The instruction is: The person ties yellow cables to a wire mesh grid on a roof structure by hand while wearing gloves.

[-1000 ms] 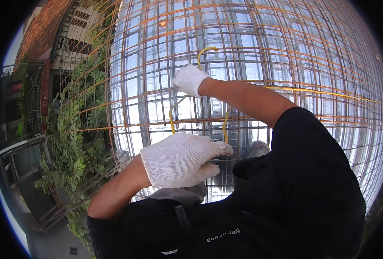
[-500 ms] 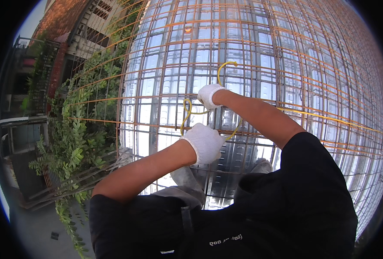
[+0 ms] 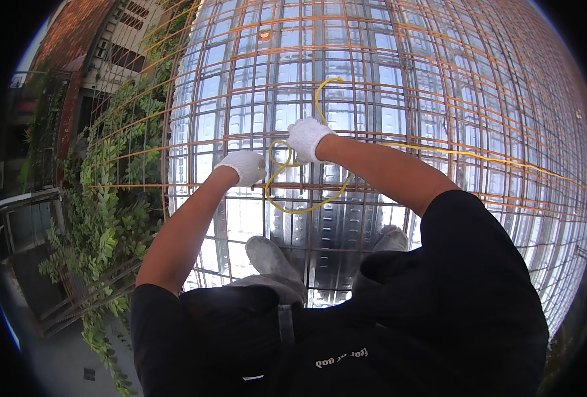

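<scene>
My right hand (image 3: 308,138), in a white knitted glove, is closed on a yellow cord (image 3: 304,212) above a mesh of rebar (image 3: 366,140). The cord makes a small loop beside that hand and a wider one sagging below it. One tail curves up beyond the glove and ends over the mesh; a long run stretches off to the right. My left hand (image 3: 243,167), gloved alike, is left of the loops, close above a crossing bar. Its fingers are curled, and what they hold, if anything, is hidden.
Shiny corrugated metal decking (image 3: 336,248) lies under the rebar grid. My grey boots (image 3: 265,255) stand among the bars. At the left, the mesh edge meets leafy plants (image 3: 108,245), with a building beyond. A small orange object (image 3: 264,34) sits far off on the mesh.
My left hand has moved left and away from me, off the near part of the cord, which now hangs as an open loop. My right hand stays by the cord. The view has shifted slightly.
</scene>
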Demonstrator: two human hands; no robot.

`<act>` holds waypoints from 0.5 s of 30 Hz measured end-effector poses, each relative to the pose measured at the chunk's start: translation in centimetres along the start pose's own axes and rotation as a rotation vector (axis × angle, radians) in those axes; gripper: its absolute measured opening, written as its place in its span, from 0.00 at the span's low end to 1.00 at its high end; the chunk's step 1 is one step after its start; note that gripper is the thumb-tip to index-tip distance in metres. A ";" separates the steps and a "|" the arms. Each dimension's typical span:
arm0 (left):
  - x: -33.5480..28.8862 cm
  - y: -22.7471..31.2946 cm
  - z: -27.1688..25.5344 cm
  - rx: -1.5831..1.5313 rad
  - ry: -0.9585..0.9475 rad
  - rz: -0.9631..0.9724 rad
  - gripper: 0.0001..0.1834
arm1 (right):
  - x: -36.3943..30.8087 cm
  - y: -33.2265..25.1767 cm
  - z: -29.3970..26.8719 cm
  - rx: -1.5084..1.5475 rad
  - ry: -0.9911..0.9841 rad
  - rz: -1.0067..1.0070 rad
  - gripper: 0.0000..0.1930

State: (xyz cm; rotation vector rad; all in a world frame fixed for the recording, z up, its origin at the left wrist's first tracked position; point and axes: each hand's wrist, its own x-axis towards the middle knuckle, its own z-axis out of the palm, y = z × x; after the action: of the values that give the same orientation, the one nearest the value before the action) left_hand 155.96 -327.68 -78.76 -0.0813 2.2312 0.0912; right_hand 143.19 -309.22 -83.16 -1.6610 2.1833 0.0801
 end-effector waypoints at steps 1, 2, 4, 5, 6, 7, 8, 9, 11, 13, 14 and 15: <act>-0.1 0.3 -0.2 -0.020 -0.016 -0.013 0.24 | 0.3 -0.6 0.3 -0.067 0.023 -0.036 0.17; -0.3 0.7 -0.3 -0.025 0.008 0.017 0.22 | 0.6 -1.0 0.5 -0.135 0.047 -0.075 0.19; -1.0 1.3 -0.2 -0.043 0.051 0.061 0.22 | 0.3 -2.0 0.3 -0.064 -0.005 -0.121 0.16; -1.9 2.9 -1.7 -0.031 -0.040 -0.011 0.24 | -0.5 -2.6 0.0 -0.003 -0.034 -0.124 0.15; -2.0 3.5 -1.7 -0.036 -0.038 -0.002 0.24 | -1.1 -2.9 -0.1 0.058 -0.064 -0.126 0.14; -2.2 4.0 -1.7 -0.042 -0.031 0.006 0.24 | -1.3 -3.1 0.4 -0.116 -0.071 -0.160 0.13; -2.6 4.1 -1.7 -0.048 -0.024 0.015 0.24 | -1.1 -3.2 0.8 -0.166 -0.049 -0.171 0.14; -2.5 3.7 -1.3 -0.056 -0.002 0.035 0.24 | -0.7 -3.3 1.0 -0.215 -0.027 -0.181 0.14; -2.7 3.6 -1.3 -0.043 -0.010 0.061 0.24 | -0.9 -3.3 0.3 -0.214 0.013 -0.220 0.15; -2.5 3.9 -1.9 -0.049 -0.051 0.058 0.24 | -0.3 -2.3 -0.2 -0.075 -0.054 -0.106 0.15; -2.7 4.4 -2.5 -0.072 -0.021 0.044 0.25 | 0.0 -1.3 -0.5 -0.003 -0.084 -0.040 0.16; -2.9 4.9 -3.2 -0.094 0.009 0.030 0.25 | 0.4 0.0 -1.0 0.181 -0.275 0.086 0.20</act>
State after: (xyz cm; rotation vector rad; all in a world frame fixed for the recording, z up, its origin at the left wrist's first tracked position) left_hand 154.81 -323.04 -74.38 -0.0993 2.2369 0.2128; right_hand 142.86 -309.83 -82.37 -1.3705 1.9902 0.1228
